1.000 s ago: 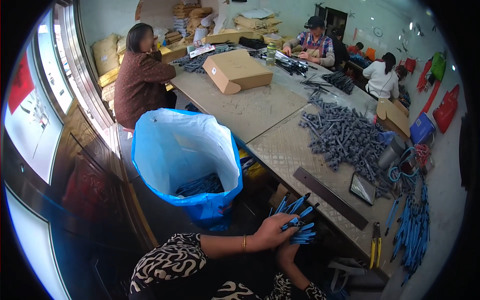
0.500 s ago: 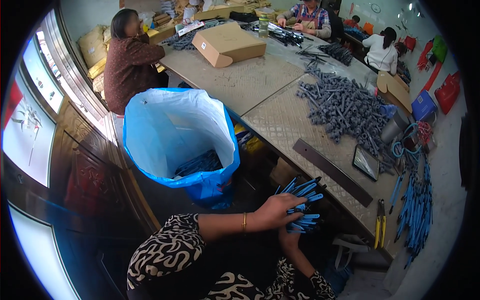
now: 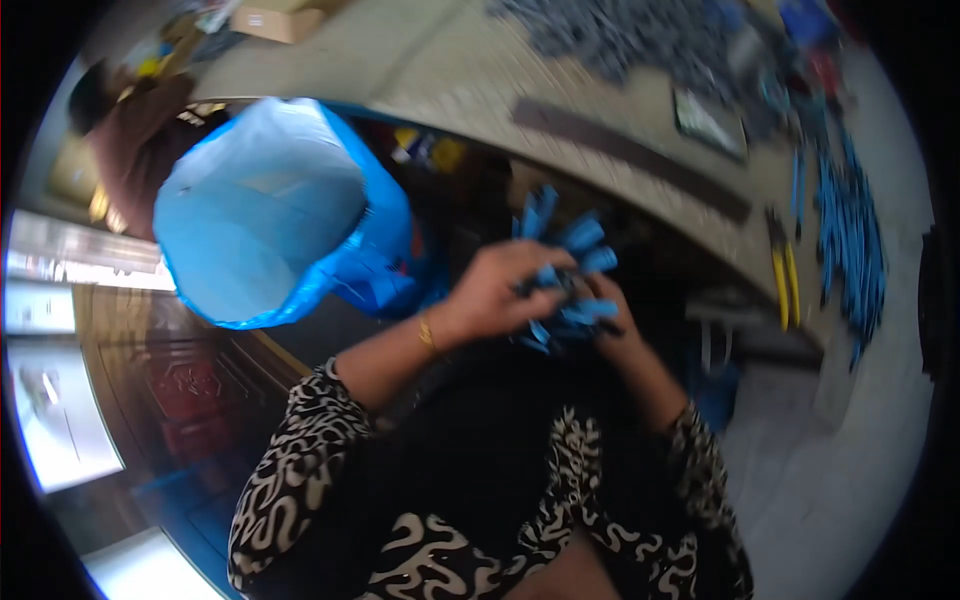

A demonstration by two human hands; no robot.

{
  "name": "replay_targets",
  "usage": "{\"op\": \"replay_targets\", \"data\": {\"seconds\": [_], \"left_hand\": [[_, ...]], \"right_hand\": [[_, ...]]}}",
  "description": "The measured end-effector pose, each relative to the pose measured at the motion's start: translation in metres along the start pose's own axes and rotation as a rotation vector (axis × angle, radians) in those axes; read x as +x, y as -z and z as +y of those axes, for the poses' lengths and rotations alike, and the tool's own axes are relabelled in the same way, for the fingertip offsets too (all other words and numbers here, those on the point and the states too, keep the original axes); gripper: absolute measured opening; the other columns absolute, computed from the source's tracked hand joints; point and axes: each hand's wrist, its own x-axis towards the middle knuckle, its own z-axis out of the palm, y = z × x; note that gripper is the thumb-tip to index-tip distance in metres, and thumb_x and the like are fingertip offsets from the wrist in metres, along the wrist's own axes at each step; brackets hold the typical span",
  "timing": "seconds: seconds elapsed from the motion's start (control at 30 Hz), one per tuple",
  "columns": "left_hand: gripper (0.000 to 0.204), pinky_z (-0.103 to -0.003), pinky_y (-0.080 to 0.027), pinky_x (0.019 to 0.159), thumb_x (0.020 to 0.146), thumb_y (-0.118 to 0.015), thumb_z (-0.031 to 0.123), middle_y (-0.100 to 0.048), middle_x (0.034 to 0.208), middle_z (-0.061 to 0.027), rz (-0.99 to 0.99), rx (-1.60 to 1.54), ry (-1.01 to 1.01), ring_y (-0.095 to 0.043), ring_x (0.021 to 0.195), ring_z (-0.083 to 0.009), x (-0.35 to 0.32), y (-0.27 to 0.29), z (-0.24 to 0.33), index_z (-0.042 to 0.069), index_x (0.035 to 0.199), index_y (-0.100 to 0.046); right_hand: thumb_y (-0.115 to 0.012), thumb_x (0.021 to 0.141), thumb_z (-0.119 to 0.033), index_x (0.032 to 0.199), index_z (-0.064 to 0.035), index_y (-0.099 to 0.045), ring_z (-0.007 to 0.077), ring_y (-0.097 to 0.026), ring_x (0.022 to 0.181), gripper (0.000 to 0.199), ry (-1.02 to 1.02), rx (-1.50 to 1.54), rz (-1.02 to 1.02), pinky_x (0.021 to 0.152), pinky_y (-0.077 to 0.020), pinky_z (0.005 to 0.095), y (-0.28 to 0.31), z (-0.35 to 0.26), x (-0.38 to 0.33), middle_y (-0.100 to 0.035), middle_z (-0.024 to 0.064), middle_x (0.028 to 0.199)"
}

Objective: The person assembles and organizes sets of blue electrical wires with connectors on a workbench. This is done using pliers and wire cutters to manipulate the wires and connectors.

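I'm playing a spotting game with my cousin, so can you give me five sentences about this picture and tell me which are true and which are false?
1. The left hand and the right hand both touch a bunch of thin blue plastic-looking strips. True.

2. The big shiny blue bag with a pale lining is tied shut. False: its mouth is wide open.

3. The pliers with long yellow handles lie on the table. True.

4. The thin gold-coloured bracelet is on the right wrist. False: it is on the left wrist.

5. The heap of small grey pieces is on the floor. False: it is on the table.
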Motion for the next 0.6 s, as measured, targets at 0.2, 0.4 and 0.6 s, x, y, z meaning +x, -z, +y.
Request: {"op": "replay_targets", "data": {"seconds": [0.2, 0.4, 0.6], "left_hand": [[0.023, -0.033, -0.047, 0.075, 0.075, -0.06, 0.013, -0.061, 0.089, -0.0119, -0.127, -0.041, -0.024, -0.059, 0.081, -0.0255, 0.012, 0.003, -0.004, 0.003, 0.096, -0.058], [0.018, -0.031, -0.046, 0.073, 0.075, -0.063, 0.011, -0.06, 0.084, -0.01, -0.138, -0.031, 0.014, -0.058, 0.08, -0.0236, 0.018, 0.0, -0.002, 0.002, 0.09, -0.057], [0.015, -0.03, -0.047, 0.068, 0.073, -0.065, 0.007, -0.059, 0.078, -0.0089, -0.06, 0.007, 0.088, -0.059, 0.074, -0.0224, 0.024, -0.003, -0.005, 0.003, 0.085, -0.058]], "right_hand": [[-0.055, 0.087, -0.024, 0.093, -0.002, -0.056, 0.0132, -0.056, 0.072, 0.023, 0.081, -0.222, -0.017, 0.064, -0.0442, 0.0273, -0.001, 0.001, 0.001, -0.059, 0.0067, 0.079], [-0.055, 0.087, -0.024, 0.085, -0.0006, -0.056, 0.0121, -0.053, 0.062, 0.024, 0.193, -0.107, 0.224, 0.056, -0.042, 0.0266, -0.02, 0.025, 0.005, -0.058, 0.0083, 0.07], [-0.057, 0.086, -0.021, 0.081, -0.0013, -0.056, 0.0139, -0.053, 0.059, 0.02, 0.107, -0.134, 0.182, 0.056, -0.0418, 0.0271, -0.012, 0.008, 0.012, -0.057, 0.0091, 0.07]]}}
